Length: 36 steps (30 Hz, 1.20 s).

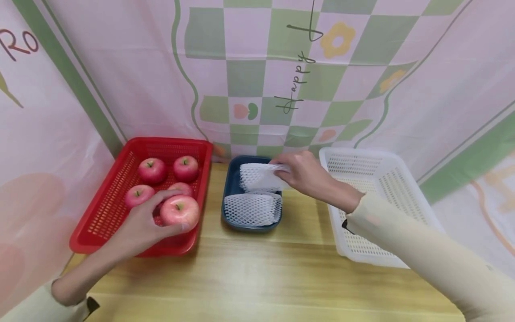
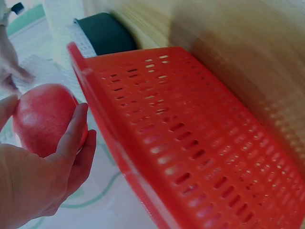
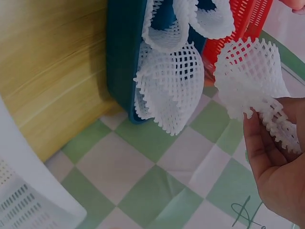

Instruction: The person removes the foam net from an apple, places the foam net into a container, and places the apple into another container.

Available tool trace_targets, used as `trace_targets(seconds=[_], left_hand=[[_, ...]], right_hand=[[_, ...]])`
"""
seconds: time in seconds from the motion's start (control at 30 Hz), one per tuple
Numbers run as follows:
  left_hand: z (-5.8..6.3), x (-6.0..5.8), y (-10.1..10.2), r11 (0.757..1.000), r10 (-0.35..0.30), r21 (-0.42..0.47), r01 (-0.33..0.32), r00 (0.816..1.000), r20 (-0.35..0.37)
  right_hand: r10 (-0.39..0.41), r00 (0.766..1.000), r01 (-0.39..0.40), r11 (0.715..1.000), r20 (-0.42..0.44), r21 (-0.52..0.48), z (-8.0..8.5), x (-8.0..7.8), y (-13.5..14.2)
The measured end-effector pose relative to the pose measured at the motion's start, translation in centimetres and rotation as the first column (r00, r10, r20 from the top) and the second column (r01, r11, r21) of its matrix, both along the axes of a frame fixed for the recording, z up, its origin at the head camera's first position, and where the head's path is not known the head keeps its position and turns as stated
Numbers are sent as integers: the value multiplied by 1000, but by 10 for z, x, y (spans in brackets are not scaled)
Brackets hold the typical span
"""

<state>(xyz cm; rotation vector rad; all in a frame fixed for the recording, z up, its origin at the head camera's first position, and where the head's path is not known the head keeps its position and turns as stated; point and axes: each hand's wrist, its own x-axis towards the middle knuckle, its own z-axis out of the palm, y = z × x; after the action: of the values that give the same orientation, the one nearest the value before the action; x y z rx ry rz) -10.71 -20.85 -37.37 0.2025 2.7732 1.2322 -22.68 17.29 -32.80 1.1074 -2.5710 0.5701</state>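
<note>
My left hand (image 1: 141, 226) grips a pinkish-red apple (image 1: 179, 210) between thumb and fingers, above the near right part of the red basket (image 1: 104, 203). In the left wrist view the same apple (image 2: 45, 119) shows beyond the basket's rim. Several other apples (image 1: 153, 170) lie in that basket. With thumb and fingers my right hand (image 1: 303, 174) pinches one end of a white foam net sleeve (image 1: 259, 176) over the dark blue tray (image 1: 231, 179). More foam net sleeves (image 3: 174, 81) sit in the tray, as the right wrist view shows.
A white perforated basket (image 1: 402, 179) stands on the right, partly hidden by the right forearm. All three containers rest on a wooden table (image 1: 257, 268). Behind them hangs a checkered, printed curtain (image 1: 245, 78).
</note>
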Motion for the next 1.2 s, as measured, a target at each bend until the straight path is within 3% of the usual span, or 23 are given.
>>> trace_targets(seconds=[0.2,0.53,0.83,1.1,1.2], left_hand=[[-8,-3,-11,999,15,-30,-16,999,-37],[-22,-12,-20,998,15,-65,-16,1000,-10],[-37,-19,-22,997,-38,-61,36,998,-46],[-43,-24,-19,989,-51,-132,60,996,70],[-46,-27,-17,986,-69,-148,79,995,72]], right_hand=[[7,1000,-8,1000,13,3,-2,-6,-7],[-7,996,3,999,84,42,-12,-15,-18],[-61,988,48,994,142,94,-27,-21,-26],[-58,989,44,994,136,102,-40,-24,-30],[-55,990,42,994,131,98,-44,-24,-31]])
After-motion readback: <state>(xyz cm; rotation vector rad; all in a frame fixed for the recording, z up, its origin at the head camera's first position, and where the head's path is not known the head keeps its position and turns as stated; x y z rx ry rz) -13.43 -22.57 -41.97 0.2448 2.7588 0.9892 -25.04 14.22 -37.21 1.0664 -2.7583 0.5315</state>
